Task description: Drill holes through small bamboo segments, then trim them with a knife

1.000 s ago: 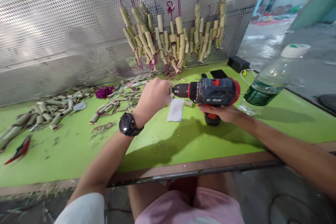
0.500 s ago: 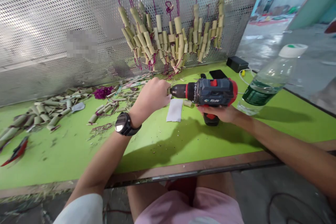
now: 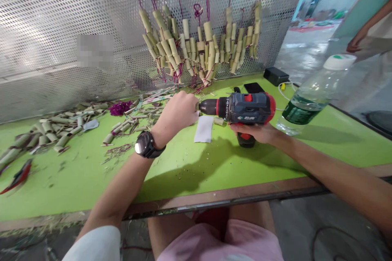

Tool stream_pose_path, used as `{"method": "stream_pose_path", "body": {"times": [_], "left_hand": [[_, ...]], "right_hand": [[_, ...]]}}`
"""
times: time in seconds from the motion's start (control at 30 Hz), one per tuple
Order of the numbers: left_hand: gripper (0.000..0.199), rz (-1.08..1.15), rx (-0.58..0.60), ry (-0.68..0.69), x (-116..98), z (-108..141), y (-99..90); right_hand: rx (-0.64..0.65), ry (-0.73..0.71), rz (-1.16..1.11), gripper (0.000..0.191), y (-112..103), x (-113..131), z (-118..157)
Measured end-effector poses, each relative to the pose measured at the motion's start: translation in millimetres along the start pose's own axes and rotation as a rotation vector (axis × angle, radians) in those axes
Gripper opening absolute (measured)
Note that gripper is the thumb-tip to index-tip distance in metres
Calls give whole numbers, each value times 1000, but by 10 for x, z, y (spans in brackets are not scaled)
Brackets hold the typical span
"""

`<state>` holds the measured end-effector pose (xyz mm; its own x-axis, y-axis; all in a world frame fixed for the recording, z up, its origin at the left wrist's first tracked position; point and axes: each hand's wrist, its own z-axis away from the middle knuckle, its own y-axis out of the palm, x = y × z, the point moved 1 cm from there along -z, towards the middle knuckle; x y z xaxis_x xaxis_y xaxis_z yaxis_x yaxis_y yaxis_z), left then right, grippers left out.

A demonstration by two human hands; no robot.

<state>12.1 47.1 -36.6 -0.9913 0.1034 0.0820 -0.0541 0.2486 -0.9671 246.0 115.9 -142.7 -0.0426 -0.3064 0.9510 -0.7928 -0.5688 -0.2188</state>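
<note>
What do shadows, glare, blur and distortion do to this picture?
Head view: soft shadow on the table below the drill; head view: white glare on the watch; head view: leaning, stretched-looking bottle; head view: pixelated patch over the mesh panel, background soft.

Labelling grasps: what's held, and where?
Right hand: drill, by its grip. Left hand: closed around a mostly hidden piece at the drill's tip.

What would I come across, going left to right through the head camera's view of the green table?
Red-handled tool, purple bundle, left hand, cordless drill, water bottle.
</note>
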Motion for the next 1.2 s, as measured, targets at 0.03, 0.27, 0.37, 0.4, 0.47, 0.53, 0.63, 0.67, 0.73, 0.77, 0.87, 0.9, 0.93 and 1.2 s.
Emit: {"method": "stream_pose_path", "body": {"times": [0.03,0.27,0.37,0.4,0.47,0.53,0.63,0.67,0.73,0.77,0.87,0.9,0.93,1.2], "left_hand": [[18,-5,-2,-1,0,6,5],[23,1,-70,-19,-2,32,77],[23,-23,-99,-52,-26,22,88],[24,-27,-107,-62,-35,17,91],[23,-38,-116,-73,-50,8,102],[23,-49,-135,-73,-54,4,124],[20,-52,-189,-74,-40,16,181],[19,-49,-210,-78,-32,24,206],[17,-40,-250,-88,-19,38,255],[16,-35,-269,-92,-15,44,278],[17,-12,-303,-89,-11,49,323],[18,0,-309,-79,-9,45,329],[19,12,-312,-65,-4,38,330],[22,94,-373,53,388,-55,241]], "right_hand": [[-6,5,3,44,-2,-5,0],[38,-25,-7,44,-23,22,-7],[38,7,-3,46,-28,34,-5],[35,11,-5,46,-27,38,-4],[31,-3,-12,46,-25,54,-2],[28,-18,-13,45,-23,78,0],[52,-18,-8,42,-20,111,0],[64,-18,-8,41,-20,116,0],[80,-23,-13,39,-22,113,-4],[81,-25,-14,39,-23,106,-6],[71,-29,-11,40,-23,79,-13],[68,-37,-8,40,-21,76,-14],[64,-49,-6,40,-18,76,-15],[-8,-102,-54,44,-57,42,25]]}}
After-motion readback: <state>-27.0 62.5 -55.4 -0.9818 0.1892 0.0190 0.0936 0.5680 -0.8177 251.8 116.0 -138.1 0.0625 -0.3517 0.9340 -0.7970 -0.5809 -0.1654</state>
